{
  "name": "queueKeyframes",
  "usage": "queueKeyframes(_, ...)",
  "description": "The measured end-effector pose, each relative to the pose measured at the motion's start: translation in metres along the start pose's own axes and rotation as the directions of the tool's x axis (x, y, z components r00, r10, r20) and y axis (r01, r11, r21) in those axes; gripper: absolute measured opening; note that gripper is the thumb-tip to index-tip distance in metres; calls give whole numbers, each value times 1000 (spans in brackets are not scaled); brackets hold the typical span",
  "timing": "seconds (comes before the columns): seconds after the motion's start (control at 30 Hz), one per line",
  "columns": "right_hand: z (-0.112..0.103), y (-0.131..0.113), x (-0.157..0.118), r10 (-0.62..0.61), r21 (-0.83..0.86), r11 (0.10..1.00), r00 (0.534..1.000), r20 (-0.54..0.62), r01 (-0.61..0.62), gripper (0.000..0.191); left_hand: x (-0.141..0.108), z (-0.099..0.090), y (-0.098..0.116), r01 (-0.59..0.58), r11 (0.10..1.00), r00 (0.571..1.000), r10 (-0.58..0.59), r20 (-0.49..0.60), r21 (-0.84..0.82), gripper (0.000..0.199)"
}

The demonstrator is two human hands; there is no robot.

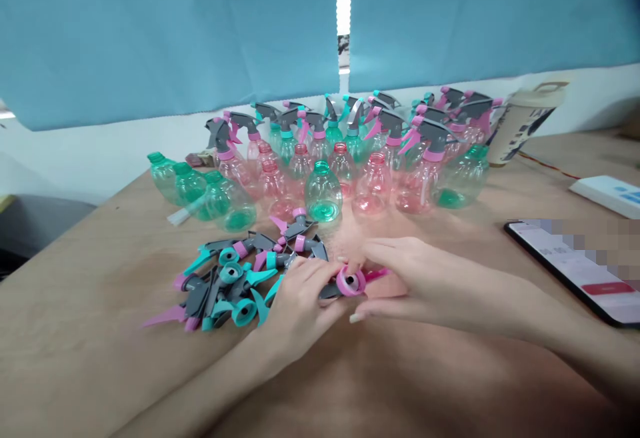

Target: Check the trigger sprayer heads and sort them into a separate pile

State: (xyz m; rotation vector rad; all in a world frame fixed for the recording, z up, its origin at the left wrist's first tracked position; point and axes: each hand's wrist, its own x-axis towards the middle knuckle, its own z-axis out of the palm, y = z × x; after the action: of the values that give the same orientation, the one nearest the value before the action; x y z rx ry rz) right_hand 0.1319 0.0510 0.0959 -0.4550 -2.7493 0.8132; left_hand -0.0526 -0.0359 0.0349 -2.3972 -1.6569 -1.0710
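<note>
A pink and grey spray head [351, 281] is between my two hands, its round pink collar facing the camera. My left hand [305, 295] has its fingers wrapped round the grey body. On the other side, my right hand [405, 278] is at the pink collar and trigger, fingertips touching it and thumb a little lower. Just left of my hands lies a loose pile of spray heads [230, 285], some teal and grey, others pink and grey. Behind it stands an uncapped green bottle [323, 193] in front of several uncapped pink bottles [373, 185].
Bottles with spray heads [433, 151] fill the back of the table [100, 278]. Uncapped green bottles [227, 201] stand at the left. A phone [575, 271] lies at the right, with a white box [610, 195] and a tall cup [523, 125] behind.
</note>
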Motion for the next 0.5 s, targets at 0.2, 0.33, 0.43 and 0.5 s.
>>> queueKeyframes(0.2,23,2,-10,-56,-114,993,986,-156,38,11,0,-3,7,2,997,986,-16,165,83,24)
queueKeyframes(0.33,35,0,-19,-78,-206,978,976,-202,36,21,-3,-21,7,11,991,967,-45,249,136,44)
queueKeyframes(0.43,47,-2,-22,-145,-316,945,972,-187,80,19,-13,-39,2,60,984,961,-103,258,169,42)
queueKeyframes(0.5,56,-2,-23,-175,-370,923,973,-150,109,13,-23,-47,0,83,977,960,-132,248,198,38)
